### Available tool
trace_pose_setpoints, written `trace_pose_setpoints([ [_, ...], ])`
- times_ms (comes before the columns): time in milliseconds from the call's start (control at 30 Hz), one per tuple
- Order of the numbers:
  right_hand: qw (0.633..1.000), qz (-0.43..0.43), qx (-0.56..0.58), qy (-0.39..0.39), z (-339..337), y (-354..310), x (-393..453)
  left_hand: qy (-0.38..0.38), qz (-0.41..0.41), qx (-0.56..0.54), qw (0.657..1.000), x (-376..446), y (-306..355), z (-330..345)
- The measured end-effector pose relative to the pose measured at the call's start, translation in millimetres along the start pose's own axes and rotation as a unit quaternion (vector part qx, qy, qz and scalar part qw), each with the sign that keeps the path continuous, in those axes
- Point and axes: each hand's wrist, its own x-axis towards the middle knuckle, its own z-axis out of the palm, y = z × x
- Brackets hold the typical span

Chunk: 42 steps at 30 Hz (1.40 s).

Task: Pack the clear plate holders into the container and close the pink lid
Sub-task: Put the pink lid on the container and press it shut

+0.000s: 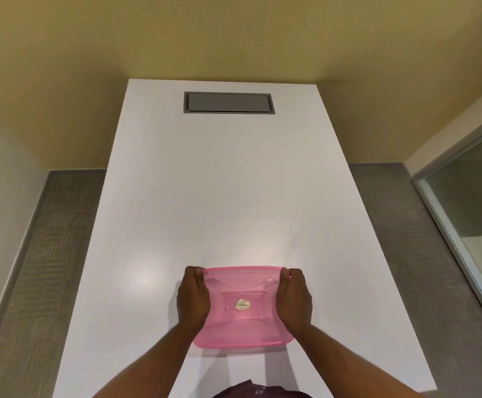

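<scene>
A translucent pink lid point(242, 320) with a small oval sticker in its middle lies flat on top of the container near the front of the white table point(219, 182). The container beneath is almost fully hidden by the lid. My left hand point(193, 297) grips the lid's left edge, thumb on its far left corner. My right hand point(293, 297) grips the right edge the same way, thumb on the far right corner. Faint clear shapes show through the lid; I cannot tell what they are.
A grey rectangular hatch point(228, 102) is set into the far end of the table. Grey carpet runs along both sides. A glass partition point(469, 225) stands at the right, and a yellow wall rises behind the table.
</scene>
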Motion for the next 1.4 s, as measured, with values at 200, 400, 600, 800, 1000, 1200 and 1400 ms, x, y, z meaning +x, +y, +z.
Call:
trace_pose_setpoints([
  [200,0.998,0.013,0.065,-0.009,4.4,7.5,6.4,0.009,0.015,0.015,1.000,4.2,-2.7,2.5],
  [400,0.993,0.034,0.112,-0.017,3.2,8.3,12.8,0.013,0.016,0.014,1.000,6.7,-3.5,4.2],
  [600,0.966,0.116,0.198,-0.116,-14.6,2.3,31.5,0.024,0.023,0.006,0.999,6.4,-2.7,4.7],
  [800,0.977,0.126,0.136,-0.109,-20.6,-1.5,25.1,0.004,0.011,-0.008,1.000,5.3,-2.8,2.5],
  [1000,0.994,0.035,0.041,-0.090,-23.3,-0.5,3.6,-0.076,-0.022,-0.073,0.994,-4.1,-4.9,-15.5],
  [1200,0.940,-0.275,-0.174,-0.106,-35.1,9.6,-24.1,-0.156,0.333,0.229,0.901,-28.3,-23.1,-50.1],
  [1400,0.819,-0.370,-0.353,-0.261,-50.1,-0.7,-16.7,-0.274,0.367,0.406,0.790,-12.1,-1.2,-59.8],
])
